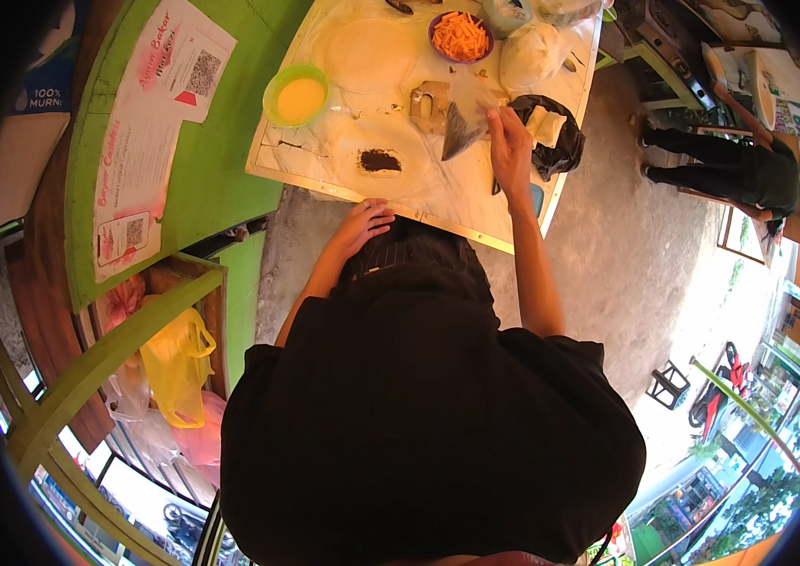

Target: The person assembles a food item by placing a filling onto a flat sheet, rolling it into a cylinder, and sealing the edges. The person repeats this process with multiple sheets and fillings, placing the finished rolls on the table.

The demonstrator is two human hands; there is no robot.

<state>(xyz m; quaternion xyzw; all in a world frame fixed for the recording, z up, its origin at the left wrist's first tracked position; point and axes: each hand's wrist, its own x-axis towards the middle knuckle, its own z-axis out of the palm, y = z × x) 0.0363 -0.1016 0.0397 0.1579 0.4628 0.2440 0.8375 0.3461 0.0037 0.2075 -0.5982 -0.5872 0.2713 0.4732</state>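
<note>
Marble-patterned worktop (343, 160) seen from above, its far end cut off at the upper rim. Right hand (509, 143) reaches over the worktop with fingers closed on a clear bag (464, 127) whose dark, tapered contents cannot be identified; the bag rests on the worktop beside a cut-out cardboard piece (429, 104). Left hand (362, 224) lies at the near edge of the worktop, fingers loosely curled and holding nothing, partly overlapping the person's dark apron. Dark crumbly heap (380, 160) sits on the bare worktop between the two hands. Green bowl (296, 94) holds a yellow liquid; purple bowl (460, 37) holds orange shreds. White bagged lump (529, 55) lies behind the right hand, and a black bag (556, 141) with pale contents hangs over the right edge, partly hidden by the wrist. Further containers at the top rim are cropped and unclear. The person's black shirt hides the floor below.
</note>
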